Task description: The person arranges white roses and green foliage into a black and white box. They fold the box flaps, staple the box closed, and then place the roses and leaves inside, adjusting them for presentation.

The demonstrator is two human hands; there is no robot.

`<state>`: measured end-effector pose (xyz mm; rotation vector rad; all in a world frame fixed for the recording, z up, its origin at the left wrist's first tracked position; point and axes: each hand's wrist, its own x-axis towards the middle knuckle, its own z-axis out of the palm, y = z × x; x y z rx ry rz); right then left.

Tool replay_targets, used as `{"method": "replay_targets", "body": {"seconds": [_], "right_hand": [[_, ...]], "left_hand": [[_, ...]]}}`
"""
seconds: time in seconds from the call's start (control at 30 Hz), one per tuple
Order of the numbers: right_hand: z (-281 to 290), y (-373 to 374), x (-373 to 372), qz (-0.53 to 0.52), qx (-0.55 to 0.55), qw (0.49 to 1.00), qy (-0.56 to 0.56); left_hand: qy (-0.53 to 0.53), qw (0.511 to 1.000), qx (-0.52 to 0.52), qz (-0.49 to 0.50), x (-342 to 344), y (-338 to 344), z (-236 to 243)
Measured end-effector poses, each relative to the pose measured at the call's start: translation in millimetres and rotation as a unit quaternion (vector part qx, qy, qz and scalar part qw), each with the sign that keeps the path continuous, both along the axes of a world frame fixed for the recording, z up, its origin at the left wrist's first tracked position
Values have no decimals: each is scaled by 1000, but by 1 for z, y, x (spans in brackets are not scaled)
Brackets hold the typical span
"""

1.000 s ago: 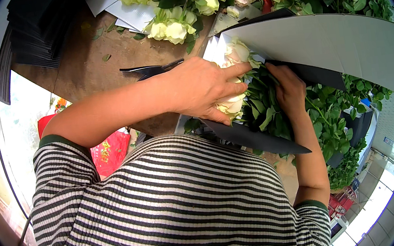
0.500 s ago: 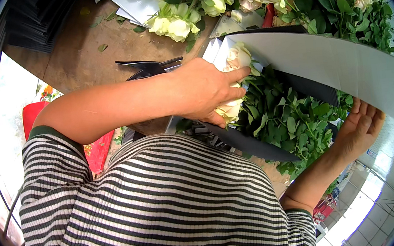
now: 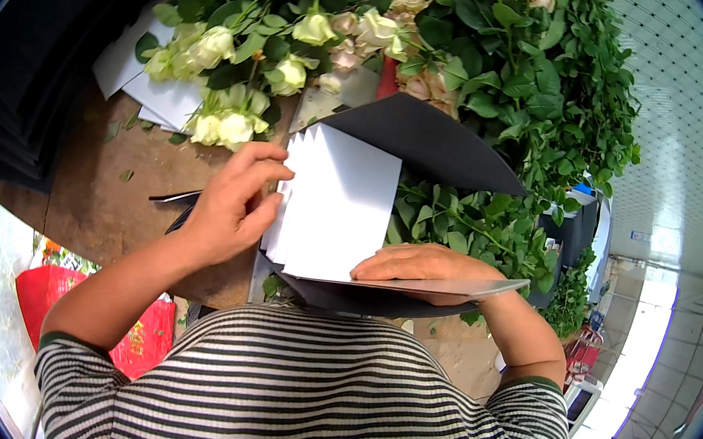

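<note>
A black wrapper (image 3: 412,137) holds white folded card (image 3: 340,195), with green leaves (image 3: 458,228) showing at its right. My left hand (image 3: 240,202) is at the card's left edge, fingers bent and apart, gripping nothing visible. My right hand (image 3: 415,269) grips the long white flap (image 3: 492,288) along the near side, fingers together behind its edge and against the white card. The roses seen in the wrapper earlier are hidden. Partly hidden black-handled shears (image 3: 173,199) lie on the brown table (image 3: 104,206) just left of my left hand.
Cut white and pale pink roses (image 3: 216,47) with dense foliage (image 3: 545,82) lie across the back and right. Stacked black card (image 3: 21,102) stands at the far left beside white sheets (image 3: 156,94). A red bag (image 3: 50,300) sits below the table's left side.
My right hand has brought the tall white panel from the right down toward me. My left hand has come off the roses, which are now covered. The view has shifted.
</note>
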<state>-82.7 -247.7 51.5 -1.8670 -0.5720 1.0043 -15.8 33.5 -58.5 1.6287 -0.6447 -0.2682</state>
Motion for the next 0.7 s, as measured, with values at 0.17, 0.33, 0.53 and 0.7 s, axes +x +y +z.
{"method": "replay_targets", "body": {"seconds": [0.17,0.33,0.53,0.7], "right_hand": [[-17,-2,4,53,2,996,-74],[15,-16,14,72,-167,973,-141],[53,-103,97,-434,-268,676,-532],[23,-141,106,-313,-451,604,-578]], "left_hand": [[43,961,-13,-271,18,-39,71],[-188,890,141,-391,15,-68,50],[-233,888,154,-364,3,-65,47],[-217,901,134,-351,2,-61,51]]}}
